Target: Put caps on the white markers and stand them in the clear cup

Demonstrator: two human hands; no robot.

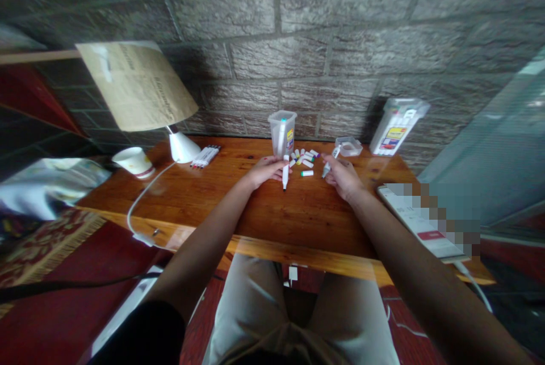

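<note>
My left hand (268, 171) is closed around a white marker (285, 176), held nearly upright with its dark end pointing down. To the right, my right hand (343, 176) grips a second white marker (336, 152), which is tilted. Between the hands lies a small pile of white marker caps (307, 163) with coloured ends. One loose cap with a green end (307, 173) rests nearer to me. Just behind my left hand stands a clear plastic box (275, 121), and a marker with a teal end (283, 129) is upright in it.
A clear lid (351, 147) lies behind my right hand. Farther right are a filled marker box (395, 129) and a tablet (419, 223) with a cable. At left stand a row of markers (205, 156), a lamp (181, 148) with its cord, and a paper cup (133, 162).
</note>
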